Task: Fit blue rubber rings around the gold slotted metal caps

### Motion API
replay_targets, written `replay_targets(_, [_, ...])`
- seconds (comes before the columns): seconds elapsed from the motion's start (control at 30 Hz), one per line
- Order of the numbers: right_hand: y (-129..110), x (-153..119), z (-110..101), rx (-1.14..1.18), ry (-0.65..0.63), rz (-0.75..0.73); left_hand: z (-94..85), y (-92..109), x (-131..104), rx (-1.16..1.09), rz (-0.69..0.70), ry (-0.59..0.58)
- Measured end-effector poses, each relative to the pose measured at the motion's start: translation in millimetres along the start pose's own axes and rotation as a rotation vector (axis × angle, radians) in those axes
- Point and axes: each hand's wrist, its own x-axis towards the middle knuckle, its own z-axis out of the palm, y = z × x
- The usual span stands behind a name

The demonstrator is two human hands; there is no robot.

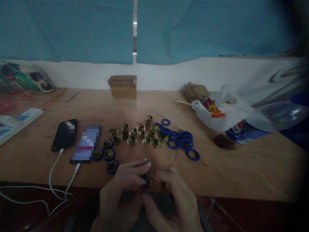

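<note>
At the table's front edge my left hand [120, 190] pinches a round brass-coloured fitting with a blue ring [147, 178], held on its side. My right hand [175, 191] is beside it, fingers curled against the fitting's right side; what they grip, if anything, is hidden. Beyond my hands several brass-coloured round fittings [132, 140] lie in a cluster. To their left are several fittings fitted with blue rings [109, 154]. Loose blue rings [192, 154] are heaped on the right, with thin wire loops [172, 157] in front of them.
Two phones [64, 135] with white cables lie on the left, near a power strip [26, 117]. A small open cardboard box [124, 90] stands at the back. A plastic bag [207, 120], a brown package [196, 91] and a large bottle with a blue label [251, 130] occupy the right.
</note>
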Motion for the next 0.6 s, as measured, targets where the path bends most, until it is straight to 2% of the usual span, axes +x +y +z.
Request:
replay_targets(0.17, [-6.6, -10.8, 15.5, -0.100, 0.036, 0.035, -1.1, -3.8, -2.9, 0.055, 0.035, -0.007])
replay_targets(0.33, [-2.2, -4.8, 16.2, -0.057, 0.047, 0.107, 0.5, -7.0, -4.0, 0.193, 0.030, -0.025])
replay_targets(0.47, [4.1, -1.2, 16.2, 0.069, -0.028, 0.237, 4.5, -8.3, -4.8, 0.282, 0.017, -0.060])
replay_targets(0.6, [18.0, -1.6, 16.7, 0.173, -0.113, 0.305, 5.5, -11.6, -6.0, 0.411, -0.061, -0.186])
